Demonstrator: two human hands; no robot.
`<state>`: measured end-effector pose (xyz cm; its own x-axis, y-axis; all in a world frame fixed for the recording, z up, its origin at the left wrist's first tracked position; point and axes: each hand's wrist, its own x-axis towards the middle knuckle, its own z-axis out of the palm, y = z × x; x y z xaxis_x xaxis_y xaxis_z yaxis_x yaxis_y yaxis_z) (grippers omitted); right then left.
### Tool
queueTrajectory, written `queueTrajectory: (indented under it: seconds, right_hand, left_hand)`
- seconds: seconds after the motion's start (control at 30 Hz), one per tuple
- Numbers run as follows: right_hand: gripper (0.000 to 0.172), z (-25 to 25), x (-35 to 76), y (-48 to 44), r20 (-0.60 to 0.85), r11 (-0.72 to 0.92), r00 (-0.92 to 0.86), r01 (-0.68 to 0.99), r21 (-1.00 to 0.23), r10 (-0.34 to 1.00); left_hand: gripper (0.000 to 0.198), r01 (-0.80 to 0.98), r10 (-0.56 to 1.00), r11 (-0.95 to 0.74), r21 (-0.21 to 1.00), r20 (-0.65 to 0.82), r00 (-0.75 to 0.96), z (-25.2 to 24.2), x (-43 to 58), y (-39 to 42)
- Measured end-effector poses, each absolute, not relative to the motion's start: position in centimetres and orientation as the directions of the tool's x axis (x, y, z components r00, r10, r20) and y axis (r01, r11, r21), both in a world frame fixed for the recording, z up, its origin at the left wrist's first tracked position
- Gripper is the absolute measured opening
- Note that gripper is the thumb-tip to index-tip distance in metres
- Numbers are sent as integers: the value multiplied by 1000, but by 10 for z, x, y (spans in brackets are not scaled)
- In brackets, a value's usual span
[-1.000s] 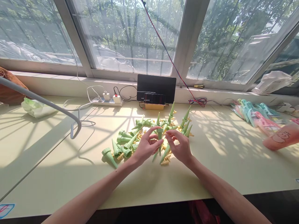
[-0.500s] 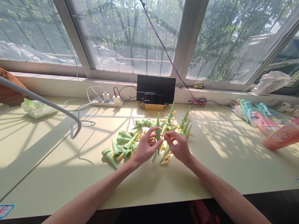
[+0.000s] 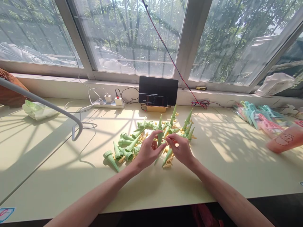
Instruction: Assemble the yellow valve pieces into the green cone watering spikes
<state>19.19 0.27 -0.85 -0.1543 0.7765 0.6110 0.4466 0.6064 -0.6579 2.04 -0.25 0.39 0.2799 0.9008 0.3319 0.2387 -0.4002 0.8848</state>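
A heap of green plastic cones [image 3: 127,146] and small yellow pegs [image 3: 167,164] lies on the pale table [image 3: 47,164]. My left hand [image 3: 148,149] pinches one green cone [image 3: 160,137], held upright between thumb and fingers. My right hand [image 3: 181,148] meets it from the right, fingertips pinched at the cone's wide end; what they grip is too small to make out. Some cones [image 3: 188,118] stand upright behind my hands.
A dark screen [image 3: 158,90] with a phone on a small stand sits at the back by a power strip [image 3: 109,100]. A grey curved bar [image 3: 47,105] reaches in from the left. Coloured packets [image 3: 258,116] and an orange tube [image 3: 284,140] lie right.
Both hands have closed in on the cone and shifted slightly up and away; the right fingertips now touch the cone's wide end.
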Motion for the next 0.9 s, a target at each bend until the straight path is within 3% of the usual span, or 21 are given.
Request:
queueTrajectory:
  seconds: [0.9]
  right_hand:
    - [18,-12,192,4,650,657,-201,460,-598,733]
  left_hand:
    - [38,249,923,-369,895,323,208,9,20,-3]
